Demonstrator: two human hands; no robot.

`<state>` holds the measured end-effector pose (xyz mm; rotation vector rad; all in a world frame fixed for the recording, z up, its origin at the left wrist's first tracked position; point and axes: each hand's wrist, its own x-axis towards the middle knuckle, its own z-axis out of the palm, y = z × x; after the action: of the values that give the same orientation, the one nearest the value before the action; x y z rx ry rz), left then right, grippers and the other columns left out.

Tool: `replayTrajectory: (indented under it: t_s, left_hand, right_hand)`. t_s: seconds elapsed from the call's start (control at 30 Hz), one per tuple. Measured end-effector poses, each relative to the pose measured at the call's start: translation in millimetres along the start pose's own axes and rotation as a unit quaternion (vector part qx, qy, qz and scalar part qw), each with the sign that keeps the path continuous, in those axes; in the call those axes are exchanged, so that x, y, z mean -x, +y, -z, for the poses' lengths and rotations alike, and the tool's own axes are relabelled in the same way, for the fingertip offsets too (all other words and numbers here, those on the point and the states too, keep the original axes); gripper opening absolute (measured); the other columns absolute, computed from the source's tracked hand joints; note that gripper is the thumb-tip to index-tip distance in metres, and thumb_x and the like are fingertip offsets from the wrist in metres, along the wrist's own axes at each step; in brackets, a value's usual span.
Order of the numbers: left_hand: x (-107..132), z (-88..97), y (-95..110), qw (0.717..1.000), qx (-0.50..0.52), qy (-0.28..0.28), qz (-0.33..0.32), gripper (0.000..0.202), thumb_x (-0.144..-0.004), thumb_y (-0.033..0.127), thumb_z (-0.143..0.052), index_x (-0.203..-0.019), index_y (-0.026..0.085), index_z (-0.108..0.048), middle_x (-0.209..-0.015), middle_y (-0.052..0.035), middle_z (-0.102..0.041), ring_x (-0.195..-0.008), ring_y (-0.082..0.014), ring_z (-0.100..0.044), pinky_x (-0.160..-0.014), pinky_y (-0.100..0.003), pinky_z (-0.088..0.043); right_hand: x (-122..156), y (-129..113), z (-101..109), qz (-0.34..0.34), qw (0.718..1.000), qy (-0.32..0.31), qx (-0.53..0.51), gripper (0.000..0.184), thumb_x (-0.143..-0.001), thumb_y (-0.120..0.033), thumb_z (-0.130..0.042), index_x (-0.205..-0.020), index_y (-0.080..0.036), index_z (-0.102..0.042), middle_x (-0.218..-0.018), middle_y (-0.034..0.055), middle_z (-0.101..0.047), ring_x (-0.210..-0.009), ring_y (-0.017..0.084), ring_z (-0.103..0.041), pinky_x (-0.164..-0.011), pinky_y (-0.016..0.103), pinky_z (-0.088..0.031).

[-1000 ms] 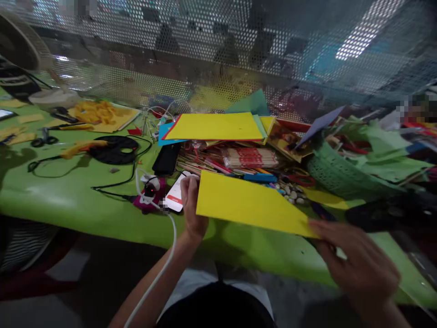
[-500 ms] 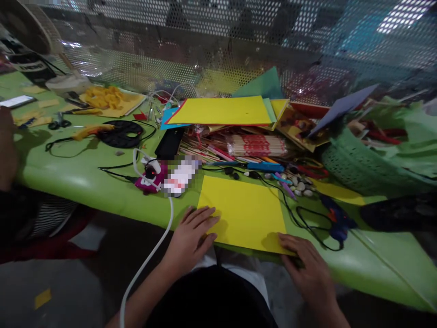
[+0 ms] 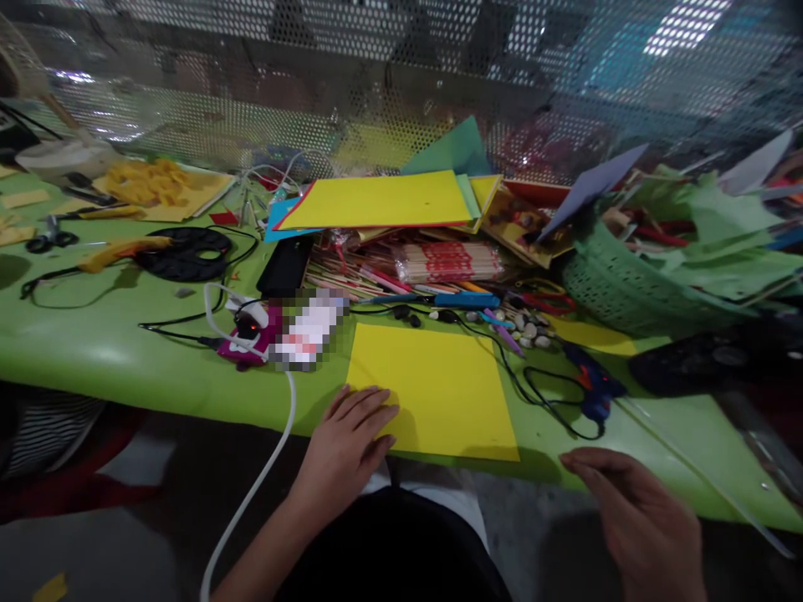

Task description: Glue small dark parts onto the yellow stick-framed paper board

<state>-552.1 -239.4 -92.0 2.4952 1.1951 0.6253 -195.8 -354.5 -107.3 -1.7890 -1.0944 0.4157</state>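
A yellow sheet of paper lies flat at the front edge of the green-covered table. My left hand rests on its lower left corner, fingers stretched out and palm down. Off to the right of the sheet, my right hand hovers by the table edge, apart from the paper. Its thumb and forefinger are pinched together; whatever may be between them is too small to make out. A blue glue gun with a black cord lies beyond that hand.
A purple power strip and a phone sit left of the sheet; a white cable hangs over the edge. Behind are stacked coloured papers, wrapped sticks, pebbles and a green basket.
My right hand has left the sheet's lower right corner and moved right, its fingers closing into a pinch. My left hand stays on the paper. The view has shifted slightly right.
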Motion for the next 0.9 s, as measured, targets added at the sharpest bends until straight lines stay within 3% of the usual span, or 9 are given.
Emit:
replayTrajectory:
  t_s: [0.1, 0.2, 0.3, 0.4, 0.6, 0.7, 0.8, 0.9]
  left_hand:
    - [-0.5, -1.7, -0.7, 1.000, 0.002, -0.002, -0.011, 0.034, -0.092, 0.027, -0.050, -0.125, 0.026, -0.059, -0.133, -0.0039, -0.061, -0.126, -0.0207, -0.052, -0.113, -0.046, -0.033]
    - [1.5, -1.9, -0.4, 0.999, -0.004, -0.027, -0.025, 0.046, -0.088, 0.032, -0.056, -0.134, 0.028, -0.052, -0.142, -0.0050, -0.052, -0.133, -0.0242, -0.046, -0.115, -0.051, -0.030]
    - [3.6, -2.7, 1.8, 0.997, -0.016, -0.061, -0.041, 0.061, -0.083, 0.034, -0.064, -0.140, 0.032, -0.045, -0.150, -0.0036, -0.042, -0.139, -0.0276, -0.038, -0.115, -0.055, -0.026]
    - [5.3, -5.5, 1.8, 0.995, -0.034, -0.066, -0.065, 0.061, -0.082, 0.029, -0.065, -0.140, 0.033, -0.046, -0.152, -0.0022, -0.040, -0.140, -0.0277, -0.036, -0.115, -0.055, -0.025]
    - [13.3, -10.5, -7.5, 0.995, -0.041, -0.023, -0.088, 0.058, -0.082, 0.002, -0.050, -0.132, 0.031, -0.055, -0.142, 0.0003, -0.053, -0.136, -0.0190, -0.043, -0.120, -0.044, -0.017]
    - [17.0, -7.5, -11.2, 0.994, -0.021, 0.009, -0.110, 0.055, -0.082, 0.001, -0.048, -0.126, 0.031, -0.059, -0.135, 0.0011, -0.060, -0.132, -0.0171, -0.048, -0.121, -0.042, -0.015]
    - [16.4, -0.1, -11.4, 0.989, -0.001, 0.039, -0.144, 0.050, -0.085, 0.003, -0.046, -0.124, 0.030, -0.061, -0.128, -0.0002, -0.065, -0.128, -0.0169, -0.052, -0.120, -0.044, -0.018]
    - [12.9, 7.7, -8.4, 0.979, 0.038, 0.105, -0.172, 0.046, -0.087, 0.004, -0.045, -0.120, 0.030, -0.063, -0.123, -0.0001, -0.068, -0.126, -0.0169, -0.054, -0.119, -0.045, -0.021]
  right_hand:
    - [-5.6, -5.6, 0.9, -0.057, 0.996, 0.030, -0.065, 0.015, -0.071, -0.034, -0.074, -0.085, -0.030, -0.069, -0.074, 0.0022, -0.071, -0.067, 0.025, -0.068, -0.060, 0.037, -0.056]
    - [-8.4, -9.6, 8.4, -0.063, 0.994, 0.057, -0.075, 0.014, -0.075, -0.037, -0.070, -0.089, -0.033, -0.070, -0.070, 0.0010, -0.068, -0.063, 0.023, -0.065, -0.059, 0.038, -0.053]
    - [-10.4, -8.5, 17.1, -0.040, 0.996, 0.049, -0.062, 0.019, -0.076, -0.035, -0.068, -0.095, -0.033, -0.069, -0.091, 0.0029, -0.070, -0.085, 0.026, -0.067, -0.076, 0.040, -0.054]
    - [-14.9, -6.9, 20.1, -0.013, 0.999, 0.002, -0.040, 0.036, -0.077, -0.033, -0.069, -0.113, -0.029, -0.064, -0.117, 0.0057, -0.065, -0.112, 0.027, -0.059, -0.096, 0.040, -0.046]
    - [-28.8, -15.0, 3.0, 0.054, 0.996, -0.066, 0.011, 0.029, -0.086, -0.033, -0.061, -0.115, -0.025, -0.061, -0.116, 0.0078, -0.064, -0.101, 0.023, -0.062, -0.090, 0.037, -0.048]
    - [-36.4, -22.5, -14.2, 0.093, 0.986, -0.127, 0.056, 0.029, -0.090, -0.032, -0.057, -0.118, -0.027, -0.059, -0.116, 0.0068, -0.064, -0.103, 0.022, -0.061, -0.090, 0.036, -0.048]
    - [-43.5, -30.7, -32.5, 0.140, 0.967, -0.193, 0.087, 0.036, -0.091, -0.033, -0.055, -0.128, -0.029, -0.053, -0.128, 0.0065, -0.059, -0.117, 0.025, -0.055, -0.098, 0.039, -0.044]
    - [-46.3, -40.1, -47.7, 0.155, 0.953, -0.238, 0.107, 0.040, -0.094, -0.034, -0.051, -0.133, -0.029, -0.050, -0.137, 0.0067, -0.054, -0.126, 0.026, -0.048, -0.104, 0.043, -0.038]
